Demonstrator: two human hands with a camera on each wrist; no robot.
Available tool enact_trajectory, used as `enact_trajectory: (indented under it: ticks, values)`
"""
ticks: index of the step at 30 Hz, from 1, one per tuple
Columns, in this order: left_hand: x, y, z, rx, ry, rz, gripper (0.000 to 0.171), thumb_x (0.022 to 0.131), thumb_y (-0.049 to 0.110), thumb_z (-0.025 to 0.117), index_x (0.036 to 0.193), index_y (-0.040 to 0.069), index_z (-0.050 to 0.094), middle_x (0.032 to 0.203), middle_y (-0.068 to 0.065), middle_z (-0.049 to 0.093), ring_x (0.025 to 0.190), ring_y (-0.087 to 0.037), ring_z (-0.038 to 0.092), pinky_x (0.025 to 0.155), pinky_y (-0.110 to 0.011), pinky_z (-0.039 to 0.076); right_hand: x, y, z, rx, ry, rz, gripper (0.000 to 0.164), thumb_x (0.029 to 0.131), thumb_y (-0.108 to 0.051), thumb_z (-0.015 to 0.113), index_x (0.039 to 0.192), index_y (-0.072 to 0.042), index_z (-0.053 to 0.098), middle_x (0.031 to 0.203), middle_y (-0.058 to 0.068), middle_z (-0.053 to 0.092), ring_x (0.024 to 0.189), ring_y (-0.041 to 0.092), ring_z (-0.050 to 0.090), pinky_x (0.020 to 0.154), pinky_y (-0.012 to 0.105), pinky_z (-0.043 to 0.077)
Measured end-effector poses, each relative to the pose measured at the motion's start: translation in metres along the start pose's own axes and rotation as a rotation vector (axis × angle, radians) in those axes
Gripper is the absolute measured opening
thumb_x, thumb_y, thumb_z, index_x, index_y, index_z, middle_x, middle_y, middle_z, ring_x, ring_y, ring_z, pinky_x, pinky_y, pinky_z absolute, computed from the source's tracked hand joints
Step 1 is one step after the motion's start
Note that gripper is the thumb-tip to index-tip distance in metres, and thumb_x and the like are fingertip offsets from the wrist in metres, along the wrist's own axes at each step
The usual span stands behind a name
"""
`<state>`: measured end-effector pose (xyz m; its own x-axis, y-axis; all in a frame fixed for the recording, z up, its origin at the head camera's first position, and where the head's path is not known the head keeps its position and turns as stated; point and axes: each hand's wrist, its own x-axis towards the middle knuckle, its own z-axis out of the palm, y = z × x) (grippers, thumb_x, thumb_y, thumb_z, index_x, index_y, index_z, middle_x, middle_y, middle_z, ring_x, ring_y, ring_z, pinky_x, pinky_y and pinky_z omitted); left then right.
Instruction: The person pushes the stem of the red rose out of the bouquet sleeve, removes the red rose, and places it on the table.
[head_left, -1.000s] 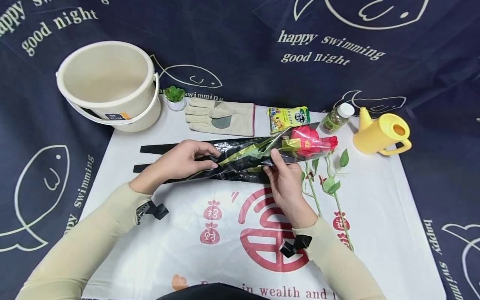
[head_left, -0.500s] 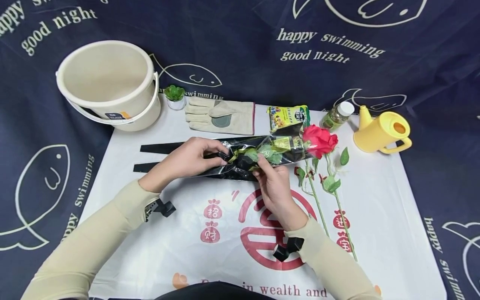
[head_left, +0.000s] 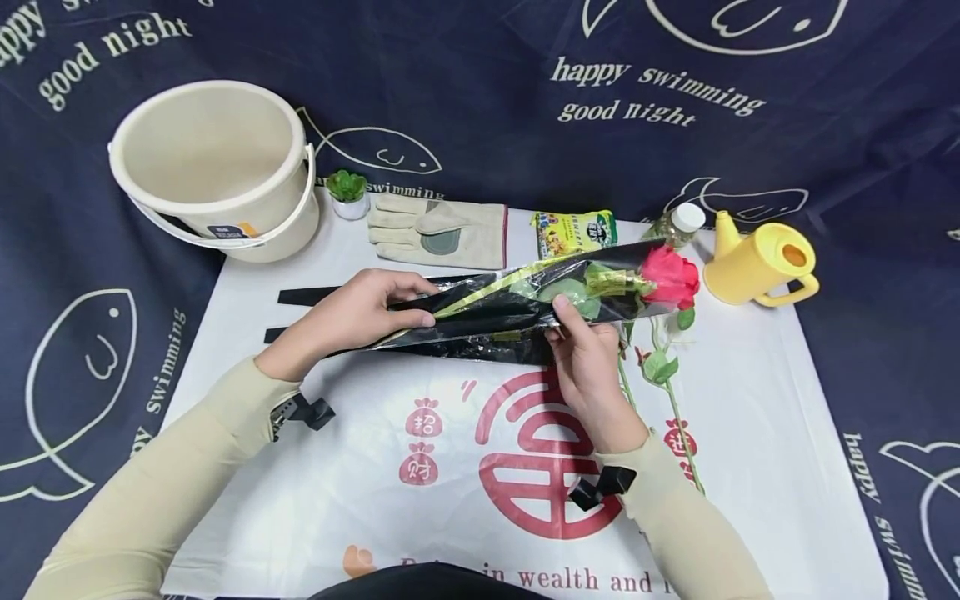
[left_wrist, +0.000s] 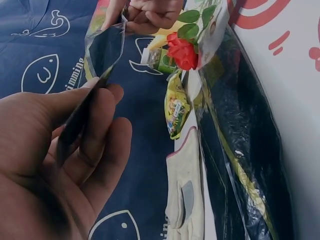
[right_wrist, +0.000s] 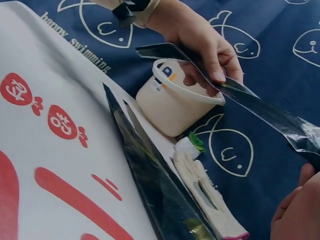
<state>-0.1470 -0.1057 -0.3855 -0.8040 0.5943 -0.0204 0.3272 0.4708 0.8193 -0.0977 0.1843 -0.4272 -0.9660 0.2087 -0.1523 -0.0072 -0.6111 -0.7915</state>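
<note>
A single red rose (head_left: 670, 275) sits in a clear and black flower sleeve (head_left: 487, 312), its bloom past the sleeve's right end. My left hand (head_left: 360, 312) pinches the sleeve's narrow end between thumb and fingers. Nearer the bloom, my right hand (head_left: 596, 367) holds the sleeve from below, thumb on top by the leaves. Both hands keep it raised above the table. Beneath lies a second black sleeve (head_left: 487, 348), partly covered. In the left wrist view, a red bloom (left_wrist: 182, 52) shows by that lying sleeve. Loose green stems (head_left: 678, 417) lie to the right.
Along the back stand a cream bucket (head_left: 225, 200), a small potted plant (head_left: 348, 192), a work glove (head_left: 442, 233), a yellow packet (head_left: 573, 235), a bottle (head_left: 684, 221) with a white cap and a yellow watering can (head_left: 761, 265). A dark printed cloth (head_left: 480, 100) hangs behind.
The sleeve and rose shifted left and down, bunching up, then moved back right and stretched out. My right hand moved right with it; my left hand drew slightly left.
</note>
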Motion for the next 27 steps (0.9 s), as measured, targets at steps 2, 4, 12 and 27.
enact_trajectory:
  ticks: [2,4,12,27]
  values:
    - [0.000,0.000,-0.001,-0.013,0.003,-0.003,0.033,0.084,0.037,0.070,0.113,0.023,0.065,0.095,0.008,0.068,0.090,-0.007,0.062,0.079,-0.033,0.046,0.001,-0.002,0.000,0.022,-0.014,-0.007,0.024,0.081,-0.007,0.073,0.100,-0.001,0.059,0.084,0.006,0.059,0.065,0.013,0.050,0.059,0.025,0.042]
    - [0.000,0.001,-0.001,-0.016,0.007,-0.002,0.033,0.084,0.037,0.070,0.113,0.022,0.066,0.095,0.008,0.068,0.089,-0.006,0.062,0.079,-0.033,0.046,0.001,-0.003,0.000,0.025,-0.022,0.000,0.023,0.082,-0.008,0.073,0.099,-0.001,0.059,0.083,0.006,0.059,0.065,0.013,0.050,0.060,0.025,0.042]
    - [-0.001,0.001,-0.002,-0.018,0.023,-0.014,0.028,0.084,0.030,0.071,0.109,0.018,0.067,0.093,0.007,0.068,0.088,-0.007,0.062,0.080,-0.034,0.046,-0.002,-0.001,0.004,-0.012,-0.064,0.017,0.027,0.082,-0.008,0.072,0.105,-0.004,0.058,0.086,0.004,0.058,0.067,0.012,0.050,0.060,0.024,0.043]
    - [0.001,-0.002,0.007,-0.052,0.025,0.001,0.019,0.084,0.024,0.072,0.102,0.020,0.069,0.084,0.012,0.067,0.078,-0.006,0.063,0.074,-0.031,0.047,-0.013,0.020,0.021,-0.083,-0.048,0.046,0.028,0.082,-0.010,0.073,0.105,-0.003,0.059,0.092,0.005,0.061,0.067,0.014,0.053,0.059,0.023,0.046]
